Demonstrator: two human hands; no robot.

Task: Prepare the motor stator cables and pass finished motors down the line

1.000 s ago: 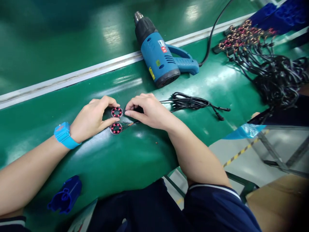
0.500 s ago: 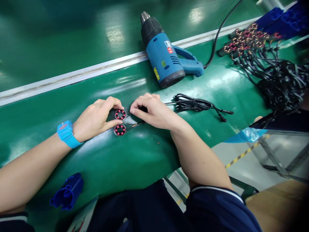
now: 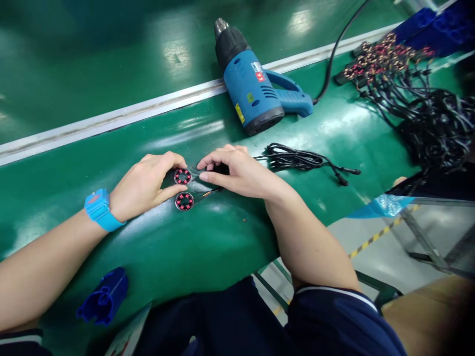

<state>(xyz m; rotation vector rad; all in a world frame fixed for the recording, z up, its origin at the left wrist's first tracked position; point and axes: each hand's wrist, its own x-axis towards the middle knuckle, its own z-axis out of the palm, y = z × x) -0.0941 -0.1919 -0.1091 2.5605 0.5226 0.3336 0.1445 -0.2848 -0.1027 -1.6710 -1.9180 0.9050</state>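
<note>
Head view shows two hands (image 3: pixel 143 184) (image 3: pixel 241 173) at two coil rings (image 3: pixel 182 182) (image 3: pixel 184 196).

Rings (image 3: pixel 187 196) — red and black, cable (image 3: pixel 295 158) — black

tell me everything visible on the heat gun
The heat gun has a blue, plastic-looking body with a metal nozzle on a black front, a black rear cap, dark vent slots and stickers. Its loop handle points right, with a black cord at its end. It lies on its side across a pale strip on the green table, nozzle pointing away from the person. The left hand and right hand are clear of it.
</note>
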